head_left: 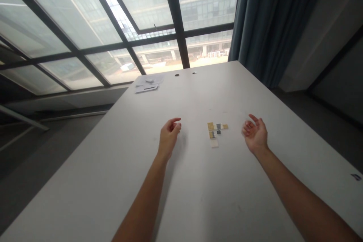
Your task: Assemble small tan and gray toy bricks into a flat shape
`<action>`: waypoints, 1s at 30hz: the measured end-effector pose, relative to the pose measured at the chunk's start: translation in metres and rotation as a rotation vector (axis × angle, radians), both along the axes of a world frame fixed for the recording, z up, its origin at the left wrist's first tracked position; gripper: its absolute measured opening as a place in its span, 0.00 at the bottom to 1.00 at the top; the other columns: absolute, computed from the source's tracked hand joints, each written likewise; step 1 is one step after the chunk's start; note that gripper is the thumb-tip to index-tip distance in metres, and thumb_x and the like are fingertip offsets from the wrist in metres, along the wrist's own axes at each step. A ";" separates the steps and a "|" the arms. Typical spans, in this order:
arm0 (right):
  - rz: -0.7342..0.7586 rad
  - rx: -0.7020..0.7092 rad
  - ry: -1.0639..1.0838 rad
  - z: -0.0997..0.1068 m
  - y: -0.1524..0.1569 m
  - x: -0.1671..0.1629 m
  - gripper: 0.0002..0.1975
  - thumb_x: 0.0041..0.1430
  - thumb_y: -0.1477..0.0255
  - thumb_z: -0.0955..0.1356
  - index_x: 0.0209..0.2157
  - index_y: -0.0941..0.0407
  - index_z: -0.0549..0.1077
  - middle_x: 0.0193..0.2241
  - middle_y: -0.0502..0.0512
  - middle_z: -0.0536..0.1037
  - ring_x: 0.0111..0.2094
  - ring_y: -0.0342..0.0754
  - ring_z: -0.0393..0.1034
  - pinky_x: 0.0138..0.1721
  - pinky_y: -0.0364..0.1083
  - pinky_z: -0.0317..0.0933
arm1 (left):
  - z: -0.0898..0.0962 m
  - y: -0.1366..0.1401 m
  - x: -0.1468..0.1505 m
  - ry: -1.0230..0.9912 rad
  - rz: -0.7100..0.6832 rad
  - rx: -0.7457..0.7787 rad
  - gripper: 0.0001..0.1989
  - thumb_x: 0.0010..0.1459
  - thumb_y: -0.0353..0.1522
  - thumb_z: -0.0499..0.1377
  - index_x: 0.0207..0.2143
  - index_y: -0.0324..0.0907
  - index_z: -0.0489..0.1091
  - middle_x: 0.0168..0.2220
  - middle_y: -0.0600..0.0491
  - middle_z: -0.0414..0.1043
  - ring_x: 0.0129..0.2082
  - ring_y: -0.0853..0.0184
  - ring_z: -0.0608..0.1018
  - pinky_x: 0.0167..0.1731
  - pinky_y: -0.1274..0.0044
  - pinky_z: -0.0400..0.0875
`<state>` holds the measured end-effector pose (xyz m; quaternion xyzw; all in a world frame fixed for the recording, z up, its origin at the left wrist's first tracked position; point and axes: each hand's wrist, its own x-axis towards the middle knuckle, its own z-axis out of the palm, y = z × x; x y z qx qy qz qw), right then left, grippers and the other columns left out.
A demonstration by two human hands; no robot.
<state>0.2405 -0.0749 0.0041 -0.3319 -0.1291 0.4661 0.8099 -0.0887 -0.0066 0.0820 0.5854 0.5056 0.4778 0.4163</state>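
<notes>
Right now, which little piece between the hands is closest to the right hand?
The yellow piece at the right end of the far row. The dark piece, pale square and others lie farther from the right hand.

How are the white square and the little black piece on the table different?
The white square is pale, while the black piece is very dark. The white square looks bigger; the black piece looks smaller. The white square sits nearer the person, and the black piece a bit farther away. Both lie on the table, between the left hand and right hand.
</notes>
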 end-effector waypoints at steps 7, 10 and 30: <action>-0.001 0.012 0.028 -0.003 0.000 0.002 0.20 0.54 0.55 0.72 0.43 0.54 0.74 0.23 0.47 0.70 0.19 0.39 0.56 0.17 0.39 0.48 | -0.008 0.025 -0.096 0.536 0.140 0.116 0.24 0.51 0.46 0.62 0.45 0.39 0.78 0.31 0.52 0.75 0.28 0.67 0.73 0.31 0.76 0.66; 0.001 0.010 0.022 -0.004 0.001 0.003 0.20 0.55 0.54 0.71 0.43 0.53 0.74 0.23 0.47 0.70 0.19 0.39 0.56 0.17 0.39 0.48 | -0.029 0.022 -0.125 0.745 0.140 0.024 0.24 0.49 0.48 0.63 0.41 0.40 0.79 0.31 0.50 0.77 0.28 0.65 0.74 0.33 0.74 0.67; -0.012 -0.003 0.000 -0.007 0.005 0.001 0.18 0.49 0.63 0.75 0.41 0.54 0.75 0.22 0.44 0.70 0.18 0.37 0.55 0.17 0.38 0.46 | -0.049 0.012 -0.109 0.797 0.105 0.055 0.16 0.51 0.45 0.62 0.27 0.41 0.76 0.27 0.50 0.76 0.28 0.62 0.74 0.32 0.72 0.64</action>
